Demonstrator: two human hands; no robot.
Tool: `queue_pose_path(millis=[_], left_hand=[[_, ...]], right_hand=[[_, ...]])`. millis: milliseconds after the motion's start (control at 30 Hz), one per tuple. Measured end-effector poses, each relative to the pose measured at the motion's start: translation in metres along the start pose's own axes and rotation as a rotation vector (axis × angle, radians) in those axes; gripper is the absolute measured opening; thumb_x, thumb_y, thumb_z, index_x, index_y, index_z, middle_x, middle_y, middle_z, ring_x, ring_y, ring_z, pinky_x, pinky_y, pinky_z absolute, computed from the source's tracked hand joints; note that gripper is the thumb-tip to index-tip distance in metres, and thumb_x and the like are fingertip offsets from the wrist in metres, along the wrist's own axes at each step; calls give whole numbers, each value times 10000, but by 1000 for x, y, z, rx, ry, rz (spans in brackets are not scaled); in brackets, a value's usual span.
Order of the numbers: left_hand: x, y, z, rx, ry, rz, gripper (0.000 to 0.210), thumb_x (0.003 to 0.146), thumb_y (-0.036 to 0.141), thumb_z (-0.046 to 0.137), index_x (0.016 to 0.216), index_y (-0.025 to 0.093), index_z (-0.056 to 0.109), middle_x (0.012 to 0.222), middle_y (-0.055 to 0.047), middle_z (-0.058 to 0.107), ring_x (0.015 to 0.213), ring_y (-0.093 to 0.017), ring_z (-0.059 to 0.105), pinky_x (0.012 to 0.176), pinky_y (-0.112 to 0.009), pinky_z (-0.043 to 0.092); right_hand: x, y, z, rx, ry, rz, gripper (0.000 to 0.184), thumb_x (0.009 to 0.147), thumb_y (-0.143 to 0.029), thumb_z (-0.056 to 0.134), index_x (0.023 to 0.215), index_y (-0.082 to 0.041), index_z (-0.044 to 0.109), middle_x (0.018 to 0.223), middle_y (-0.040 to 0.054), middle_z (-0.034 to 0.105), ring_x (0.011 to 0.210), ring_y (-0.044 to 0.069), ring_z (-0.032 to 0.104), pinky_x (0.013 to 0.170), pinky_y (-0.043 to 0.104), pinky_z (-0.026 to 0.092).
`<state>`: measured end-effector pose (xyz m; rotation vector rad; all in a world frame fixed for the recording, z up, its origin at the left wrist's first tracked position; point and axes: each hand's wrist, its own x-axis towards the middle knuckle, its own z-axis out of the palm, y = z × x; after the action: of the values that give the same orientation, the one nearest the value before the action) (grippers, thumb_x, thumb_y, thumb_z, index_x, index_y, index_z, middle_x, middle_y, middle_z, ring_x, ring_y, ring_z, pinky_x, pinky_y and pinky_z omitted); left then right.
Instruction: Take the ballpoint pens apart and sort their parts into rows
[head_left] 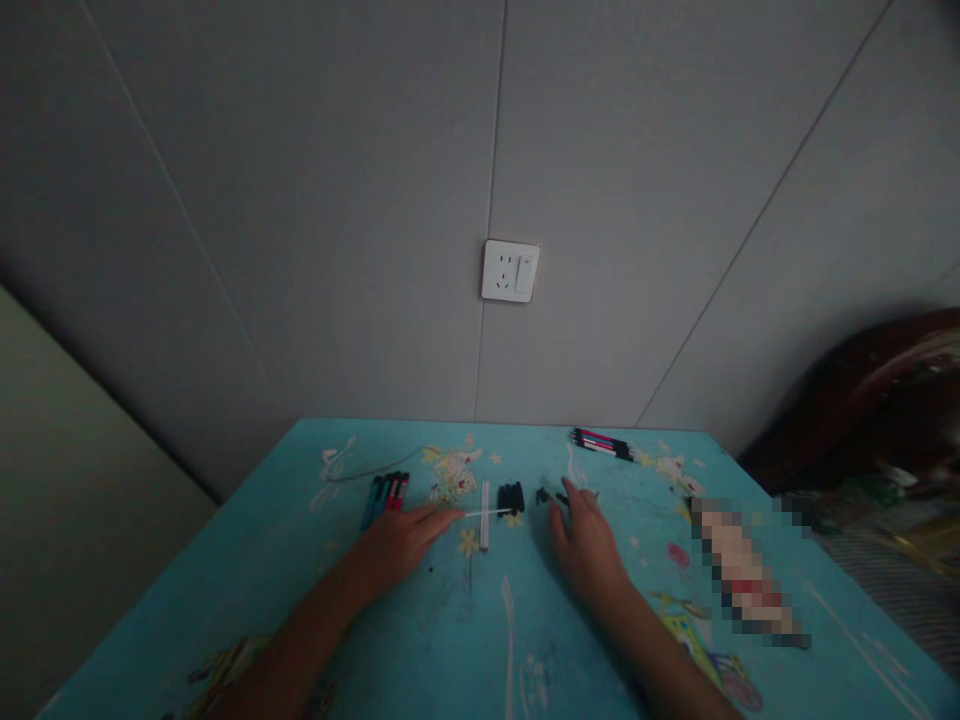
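Note:
My left hand (412, 538) is closed on a thin white rod (487, 513), which points right across a flat white strip (484, 530) toward a row of small black caps (511, 497). Just left of that hand lie several pen barrels (385, 495), blue and red. My right hand (589, 545) is closed, thumb and index finger around a small black piece (562, 498); its exact kind is too small to make out. Beside those fingertips, a few loose black bits (541, 495) rest on the tabletop.
Several slim pens (602, 444) lie together at the back of the blue patterned table (480, 640). A blurred-out long item (746, 575) lies on the right. Behind the table stands a grey wall with a socket and switch plate (510, 271). A dark red object (877, 400) is beyond the right edge.

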<state>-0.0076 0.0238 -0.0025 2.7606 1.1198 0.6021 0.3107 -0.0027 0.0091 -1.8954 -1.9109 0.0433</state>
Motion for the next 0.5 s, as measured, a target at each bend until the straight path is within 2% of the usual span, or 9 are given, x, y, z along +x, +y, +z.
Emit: queue_pose_path(millis=[67, 133, 233, 367, 500], left_hand=[[1, 0, -1, 6, 29, -1, 451, 976, 126, 408, 1394, 268, 496, 1222, -52, 674, 1035, -176, 681, 927, -329, 553], [2, 1, -3, 4, 40, -15, 436, 981, 139, 415, 1389, 264, 503, 1222, -52, 674, 1034, -172, 681, 939, -327, 548], [3, 3, -5, 12, 45, -39, 412, 988, 164, 419, 1376, 264, 517, 1203, -54, 681, 1007, -172, 690, 931, -327, 552], [3, 5, -6, 20, 44, -40, 398, 993, 179, 423, 1365, 275, 526, 1190, -48, 684, 988, -173, 694, 918, -319, 554], [3, 4, -3, 24, 49, -23, 410, 988, 168, 416, 1373, 273, 515, 1158, -52, 689, 959, -168, 697, 887, -296, 559]], right_hand=[[-4, 1, 10, 65, 1, -72, 539, 965, -216, 340, 1480, -56, 333, 1274, 195, 583, 1168, 254, 574, 987, 353, 470], [-6, 3, 20, 104, -25, -123, 556, 952, -160, 310, 1497, -49, 303, 1269, 201, 586, 1122, 242, 598, 973, 350, 488], [-1, 2, 26, 122, -52, -159, 508, 977, -174, 291, 1473, -103, 374, 1185, 173, 645, 1012, 225, 651, 914, 342, 519], [9, -6, 17, 62, -62, -150, 410, 1014, -259, 325, 1339, -147, 549, 1113, 136, 687, 968, 214, 676, 886, 311, 516], [11, -20, 9, -38, -102, -125, 383, 1024, -266, 341, 1317, -185, 573, 1110, 103, 679, 939, 184, 677, 864, 265, 505]])
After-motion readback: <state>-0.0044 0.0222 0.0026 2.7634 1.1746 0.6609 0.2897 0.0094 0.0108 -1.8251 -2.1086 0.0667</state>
